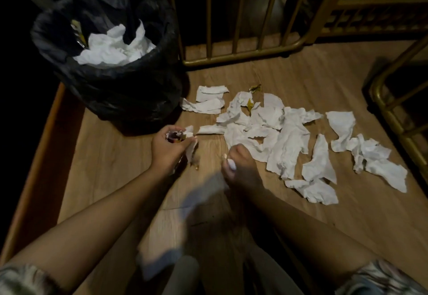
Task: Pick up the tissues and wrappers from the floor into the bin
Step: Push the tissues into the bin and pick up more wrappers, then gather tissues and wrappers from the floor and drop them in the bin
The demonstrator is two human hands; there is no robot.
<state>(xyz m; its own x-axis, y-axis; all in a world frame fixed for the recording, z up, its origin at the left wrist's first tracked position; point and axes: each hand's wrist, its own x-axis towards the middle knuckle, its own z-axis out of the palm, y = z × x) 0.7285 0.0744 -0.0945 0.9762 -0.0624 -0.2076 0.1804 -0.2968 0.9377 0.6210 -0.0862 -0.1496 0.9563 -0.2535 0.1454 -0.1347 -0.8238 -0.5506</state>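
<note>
Left hand [170,143] grip fisted around crumpled tissue-and-wrapper wad [178,136], bin side; right hand [240,167] at 3 o'clock, blurred, grip unclear.

Your left hand [170,146] closes over a dark bundle of wrappers [174,136], so its contents cannot be read. Your right hand [240,167] is motion-blurred at lower centre, and a pale smear [185,213] below it is too blurred to identify. The bin [111,81] hides most of its contents. Both forearms leave the frame's bottom edge.
</note>
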